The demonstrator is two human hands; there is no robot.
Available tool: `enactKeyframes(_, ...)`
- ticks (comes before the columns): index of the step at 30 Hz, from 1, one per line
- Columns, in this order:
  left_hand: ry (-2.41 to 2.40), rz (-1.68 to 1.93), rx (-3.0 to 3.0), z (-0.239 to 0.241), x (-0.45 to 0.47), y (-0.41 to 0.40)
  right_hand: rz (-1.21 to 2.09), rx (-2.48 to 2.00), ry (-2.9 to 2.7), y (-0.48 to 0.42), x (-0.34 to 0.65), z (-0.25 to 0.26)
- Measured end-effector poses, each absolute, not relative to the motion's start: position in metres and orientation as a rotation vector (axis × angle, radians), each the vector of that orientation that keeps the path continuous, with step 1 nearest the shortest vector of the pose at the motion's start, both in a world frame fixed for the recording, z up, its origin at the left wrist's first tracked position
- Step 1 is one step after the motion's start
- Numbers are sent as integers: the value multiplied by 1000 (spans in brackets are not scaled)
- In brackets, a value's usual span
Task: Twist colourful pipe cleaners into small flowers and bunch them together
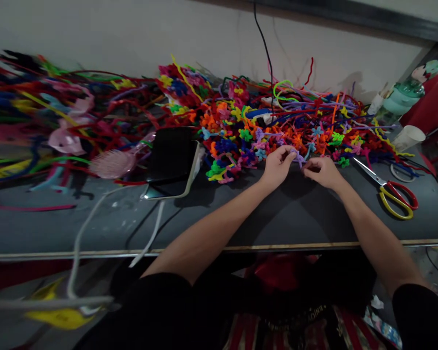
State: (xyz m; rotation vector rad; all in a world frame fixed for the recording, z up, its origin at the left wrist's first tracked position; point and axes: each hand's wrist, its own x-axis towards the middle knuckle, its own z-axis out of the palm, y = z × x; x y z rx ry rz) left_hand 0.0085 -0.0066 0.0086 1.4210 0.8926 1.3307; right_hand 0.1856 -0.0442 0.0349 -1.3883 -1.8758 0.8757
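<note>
My left hand (278, 166) pinches a purple pipe cleaner (298, 156) that is bent into loops, just above the table. On its other side, my right hand (323, 172) has thumb and forefinger closed at the lower end of the same purple piece. Its exact grip is partly hidden by the fingers. Directly behind both hands spreads a heap of small pipe-cleaner flowers (219, 146) in many colours. Scissors (385, 187) with one red and one yellow handle lie partly open to the right of my right hand.
A phone (170, 158) rests left of my hands, beside a pink hairbrush (113, 163). Loose pipe cleaners (105, 97) cover the left and back. A white paper cup (409, 138) and a green bottle (403, 97) stand at the right. A white cable (82, 233) hangs over the front edge.
</note>
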Motion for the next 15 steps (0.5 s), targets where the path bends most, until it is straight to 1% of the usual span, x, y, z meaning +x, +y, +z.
enactKeyframes(3, 821, 1355, 1390, 7, 11, -10, 1050, -1331, -1859, -45, 177, 30)
enactKeyframes(6, 794, 1329, 1352, 4, 12, -9, 991, -1370, -1921, -52, 169, 33)
enactKeyframes(8, 786, 1288, 1322, 3, 12, -7, 777, -1468, -2020, -63, 172, 43)
enactKeyframes(9, 784, 1285, 1296, 2, 12, -6, 614, -1528, -2068, -72, 178, 50)
enactKeyframes(12, 760, 1319, 1204, 4, 13, -4, 202, -1669, -1990, -105, 220, 69)
enactKeyframes(13, 745, 1311, 1185, 5, 13, -5, 79, -1760, -1914, -117, 240, 73)
enactKeyframes(15, 715, 1244, 1163, 7, 14, -7, -111, -2090, -1757, -140, 283, 76)
